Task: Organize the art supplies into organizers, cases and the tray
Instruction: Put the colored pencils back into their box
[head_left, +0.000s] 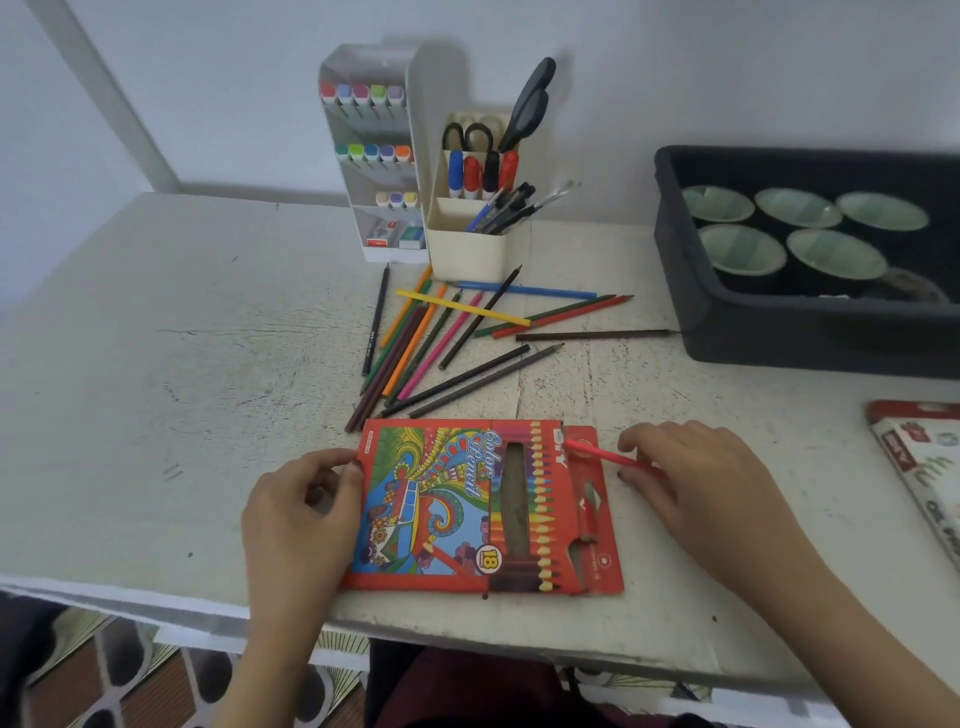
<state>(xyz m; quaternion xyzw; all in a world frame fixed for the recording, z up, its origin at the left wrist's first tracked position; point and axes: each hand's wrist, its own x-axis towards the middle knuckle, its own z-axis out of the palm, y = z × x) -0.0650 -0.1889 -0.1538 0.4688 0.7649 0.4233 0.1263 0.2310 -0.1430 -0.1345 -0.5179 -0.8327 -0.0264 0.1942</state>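
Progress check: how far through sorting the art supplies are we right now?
Done: markers sit in the tall organizer, scissors and pens in the cream organizer, cups in the tray. In hand: the left hand holds the pencil box while the right hand holds a red pencil at its open end. Left: the loose pencils scattered on the table.

1. A white table (182, 364) with a scuffed, cracked top carries everything.
2. At the near edge, in the middle, a red colour pencil box (447, 509) lies flat.
3. Just beyond it, loose coloured pencils (441, 332) lie scattered and crossing.
4. At the far middle stands a white marker organizer (374, 156), with a cream pen holder (470, 244) touching its right side.
5. Far right sits a dark tray (779, 338).
6. A red-edged pack (930, 462) lies at the right edge.
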